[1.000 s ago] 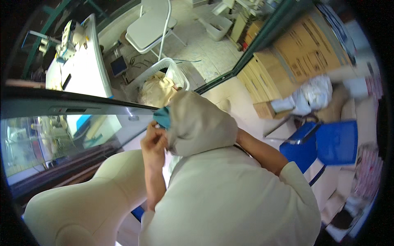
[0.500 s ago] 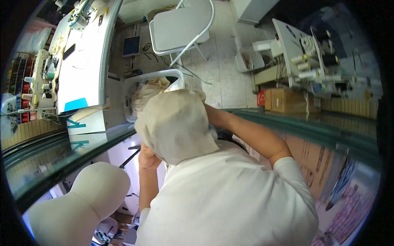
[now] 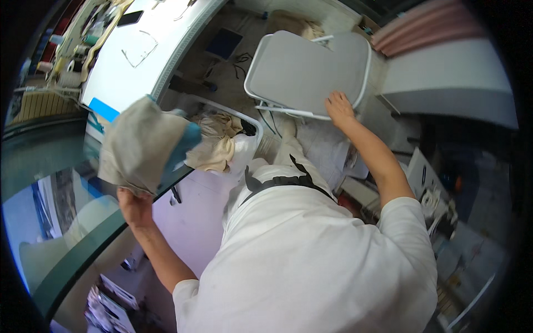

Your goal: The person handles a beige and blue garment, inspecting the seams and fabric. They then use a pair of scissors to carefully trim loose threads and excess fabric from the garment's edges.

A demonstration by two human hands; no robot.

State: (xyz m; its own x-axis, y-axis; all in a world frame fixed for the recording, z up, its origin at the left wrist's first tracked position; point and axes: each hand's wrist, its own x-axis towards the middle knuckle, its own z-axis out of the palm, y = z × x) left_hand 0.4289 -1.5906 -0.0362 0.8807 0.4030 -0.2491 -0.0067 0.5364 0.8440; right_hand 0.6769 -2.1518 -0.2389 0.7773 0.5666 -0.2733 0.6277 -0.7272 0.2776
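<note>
My left hand point(image 3: 136, 205) grips the lower edge of a beige, cap-shaped cloth piece point(image 3: 136, 141) and holds it up on the left. A blue area shows along its right side; the form inside is hidden. On the right, my right hand point(image 3: 339, 110) reaches forward to a folding chair point(image 3: 308, 69) with grey panels and a white tube frame. Its fingers lie over the near edge of a panel; the thumb is not plain to see. Between the hands stands a translucent plastic bin point(image 3: 259, 133) holding crumpled beige cloth point(image 3: 216, 158).
A white worktable point(image 3: 119, 66) at the left bears eyeglasses point(image 3: 139, 53), a dark phone point(image 3: 130, 18) and thread spools. Below it runs a glass counter edge point(image 3: 78, 261). A pink curtain point(image 3: 427, 28) hangs at the far right. Another machine table point(image 3: 422, 177) stands at the right.
The beige cloth piece went from before my chest, between both hands, to the left in my left hand alone. My right hand left it and reached to the chair. The view turned.
</note>
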